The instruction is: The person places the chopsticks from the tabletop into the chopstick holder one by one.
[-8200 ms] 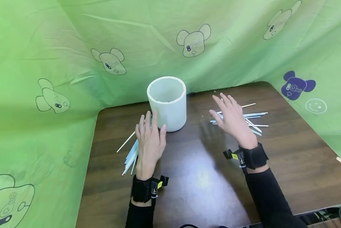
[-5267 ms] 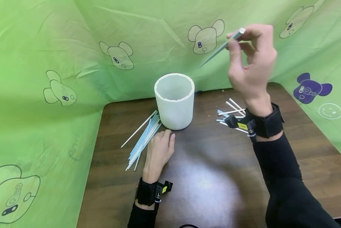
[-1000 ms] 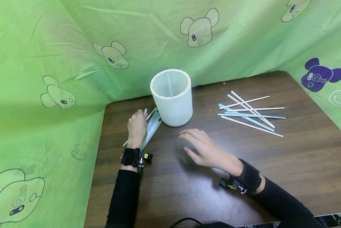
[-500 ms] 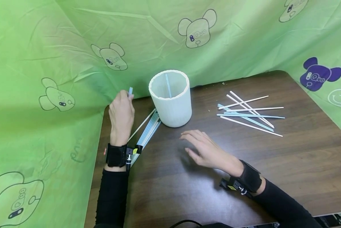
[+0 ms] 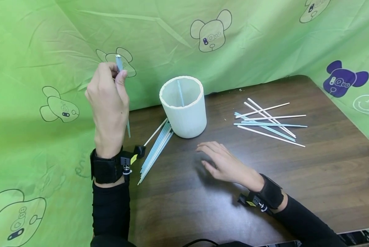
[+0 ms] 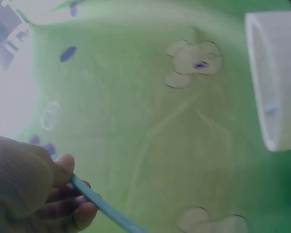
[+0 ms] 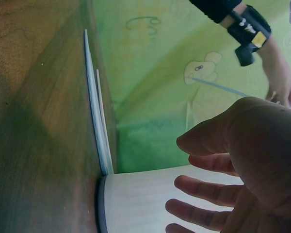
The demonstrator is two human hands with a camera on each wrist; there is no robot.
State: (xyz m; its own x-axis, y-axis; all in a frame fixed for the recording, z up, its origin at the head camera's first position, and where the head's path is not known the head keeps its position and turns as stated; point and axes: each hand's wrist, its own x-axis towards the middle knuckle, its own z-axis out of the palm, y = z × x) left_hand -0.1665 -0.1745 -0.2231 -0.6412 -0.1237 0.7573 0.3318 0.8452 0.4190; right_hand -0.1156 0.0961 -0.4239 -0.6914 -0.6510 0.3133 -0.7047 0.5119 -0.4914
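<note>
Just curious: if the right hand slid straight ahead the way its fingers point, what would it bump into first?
Probably the white cup: the right hand lies open, fingers aimed roughly toward its base, with bare table between.

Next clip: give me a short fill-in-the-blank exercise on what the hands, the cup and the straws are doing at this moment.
1. The left hand holds one blue straw raised off the ____.
2. Inside the white cup stands ____ blue straw.
3. The right hand hovers with relaxed fingers and holds ____.
4. The loose straws lie on the table to the ____ of the cup.

Missing words: table; one; nothing; right
</note>
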